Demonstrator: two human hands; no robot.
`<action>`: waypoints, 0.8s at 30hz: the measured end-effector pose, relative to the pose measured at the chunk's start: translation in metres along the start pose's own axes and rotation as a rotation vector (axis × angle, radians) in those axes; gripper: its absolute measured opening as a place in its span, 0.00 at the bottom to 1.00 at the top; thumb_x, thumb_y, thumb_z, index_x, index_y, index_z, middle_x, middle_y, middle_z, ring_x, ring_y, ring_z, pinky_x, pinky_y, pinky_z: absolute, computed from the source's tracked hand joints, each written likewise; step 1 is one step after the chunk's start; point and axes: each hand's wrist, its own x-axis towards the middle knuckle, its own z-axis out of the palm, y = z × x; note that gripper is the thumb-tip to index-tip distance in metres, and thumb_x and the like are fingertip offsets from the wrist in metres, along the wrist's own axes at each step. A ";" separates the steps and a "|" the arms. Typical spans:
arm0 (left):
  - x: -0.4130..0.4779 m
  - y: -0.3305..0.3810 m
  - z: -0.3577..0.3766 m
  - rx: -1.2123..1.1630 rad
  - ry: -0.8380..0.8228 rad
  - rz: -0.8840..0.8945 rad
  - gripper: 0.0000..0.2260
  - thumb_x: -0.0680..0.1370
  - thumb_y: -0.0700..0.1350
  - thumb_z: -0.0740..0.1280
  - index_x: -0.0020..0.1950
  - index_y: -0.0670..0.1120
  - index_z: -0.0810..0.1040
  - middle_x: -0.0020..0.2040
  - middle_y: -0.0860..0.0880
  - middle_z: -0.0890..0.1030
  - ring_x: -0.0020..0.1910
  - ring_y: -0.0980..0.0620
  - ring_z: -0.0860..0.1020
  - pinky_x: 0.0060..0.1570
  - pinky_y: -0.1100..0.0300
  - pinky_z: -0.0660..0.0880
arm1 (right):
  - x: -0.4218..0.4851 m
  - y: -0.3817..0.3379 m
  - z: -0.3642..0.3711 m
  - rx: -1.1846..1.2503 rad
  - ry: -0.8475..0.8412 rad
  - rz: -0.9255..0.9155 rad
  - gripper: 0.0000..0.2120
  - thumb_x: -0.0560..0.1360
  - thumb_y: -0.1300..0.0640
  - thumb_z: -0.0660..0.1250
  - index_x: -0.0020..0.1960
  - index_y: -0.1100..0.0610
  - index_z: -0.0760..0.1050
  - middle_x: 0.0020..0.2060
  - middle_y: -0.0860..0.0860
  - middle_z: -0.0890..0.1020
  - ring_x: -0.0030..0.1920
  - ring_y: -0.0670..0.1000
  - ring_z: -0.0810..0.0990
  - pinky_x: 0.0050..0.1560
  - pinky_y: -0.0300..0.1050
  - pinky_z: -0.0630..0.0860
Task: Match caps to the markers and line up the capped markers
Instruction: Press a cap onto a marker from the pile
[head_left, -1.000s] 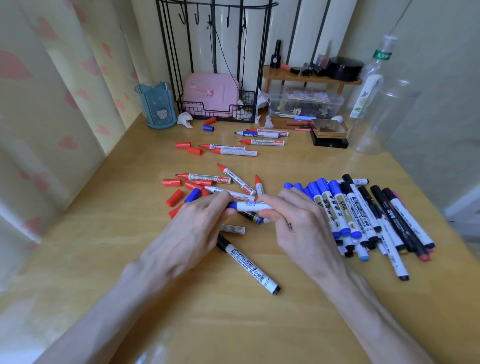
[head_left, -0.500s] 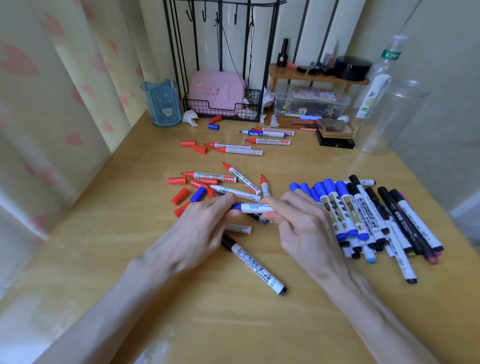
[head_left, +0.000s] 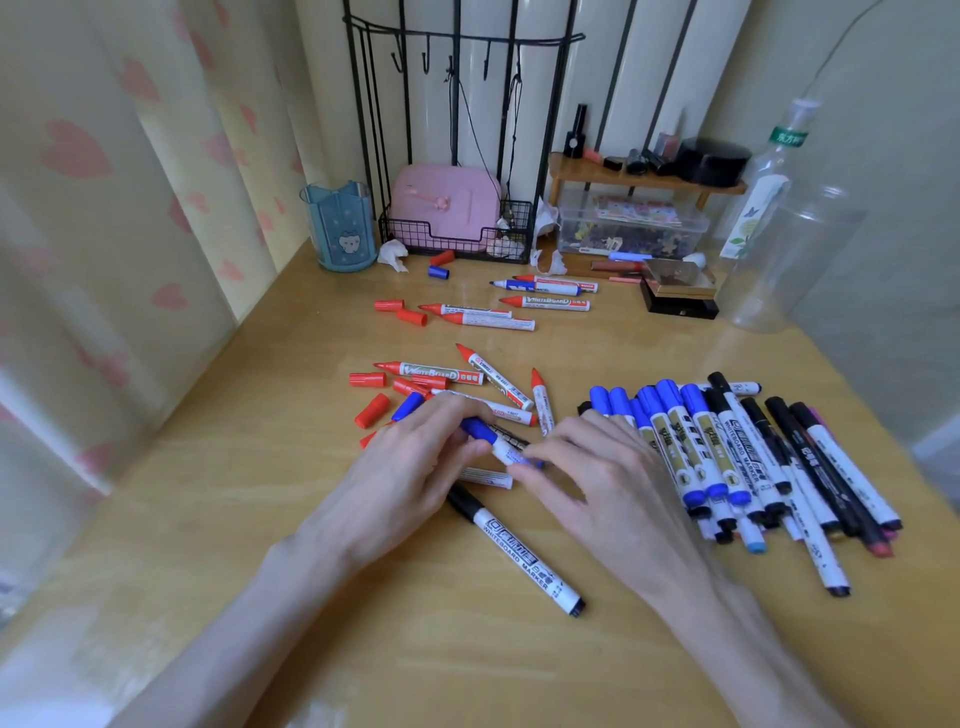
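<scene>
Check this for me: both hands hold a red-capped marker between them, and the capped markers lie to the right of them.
One thing is wrong: the cap on the marker is blue, not red, as the head view shows. The rest stands: the left hand and right hand hold it between them, and the capped markers lie to their right.

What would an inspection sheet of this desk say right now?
Surface: wooden table, glossy.
Job's things: blue marker between the hands; capped markers bunched at right; uncapped red markers and loose red caps mid-table; black marker nearest.
Clutter: pen cup, pink case in wire basket, plastic box, bottle at back.
Hands: left hand and right hand both pinch the blue marker.
Cables: thin cord hangs on black rack.
Surroundings: heart-print curtain at left.
</scene>
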 end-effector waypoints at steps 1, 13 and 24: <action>0.000 0.000 0.001 -0.028 0.006 -0.010 0.06 0.85 0.48 0.65 0.61 0.51 0.76 0.51 0.62 0.75 0.48 0.56 0.76 0.47 0.62 0.72 | -0.003 0.002 -0.002 0.007 0.004 0.031 0.12 0.80 0.45 0.68 0.50 0.52 0.84 0.42 0.44 0.79 0.43 0.49 0.76 0.47 0.45 0.73; 0.002 0.001 0.009 -0.247 0.017 -0.078 0.07 0.83 0.52 0.67 0.59 0.51 0.78 0.53 0.58 0.81 0.50 0.52 0.80 0.46 0.49 0.78 | -0.001 -0.009 -0.002 0.132 0.011 0.168 0.07 0.75 0.46 0.74 0.46 0.49 0.81 0.37 0.38 0.73 0.41 0.38 0.69 0.45 0.29 0.64; 0.003 -0.004 0.003 -0.188 0.162 -0.113 0.09 0.86 0.46 0.63 0.65 0.52 0.78 0.53 0.57 0.80 0.49 0.49 0.81 0.48 0.49 0.78 | 0.004 0.007 -0.019 0.041 0.035 0.521 0.10 0.73 0.43 0.73 0.41 0.48 0.79 0.27 0.37 0.77 0.33 0.49 0.78 0.39 0.48 0.78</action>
